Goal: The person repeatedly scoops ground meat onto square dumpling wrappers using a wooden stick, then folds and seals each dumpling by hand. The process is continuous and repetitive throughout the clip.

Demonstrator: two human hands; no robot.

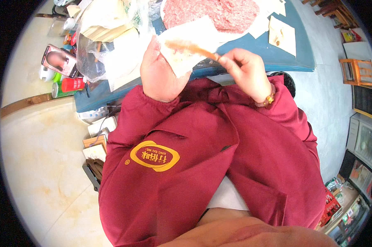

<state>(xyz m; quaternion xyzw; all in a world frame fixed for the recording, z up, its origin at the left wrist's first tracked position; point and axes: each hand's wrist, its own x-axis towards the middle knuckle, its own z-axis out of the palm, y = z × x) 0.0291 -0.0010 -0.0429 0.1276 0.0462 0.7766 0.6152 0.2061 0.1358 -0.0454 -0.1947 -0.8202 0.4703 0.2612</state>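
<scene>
A square dough wrapper (186, 63) lies across the palm and fingers of my left hand (161, 72). Between the thumb and fingers of my right hand (246, 69) is a thin wooden spreading stick (201, 51), its flat end resting over the wrapper. Small bits of pinkish filling show on the wrapper under the stick. Just beyond my hands a large mound of raw minced meat (210, 14) fills a pale dish, whose rim is partly hidden. A folded, filled wrapper (281, 35) sits on the blue table to the right of the meat.
Stacked wrappers (110, 32) rest in a clear plastic bag (91, 63) at the left. A phone (59, 60) stands near a red-and-green can (69, 86) by the wall. The blue table's front edge (266, 67) runs before me. A wooden stool (358, 72) is off to the right.
</scene>
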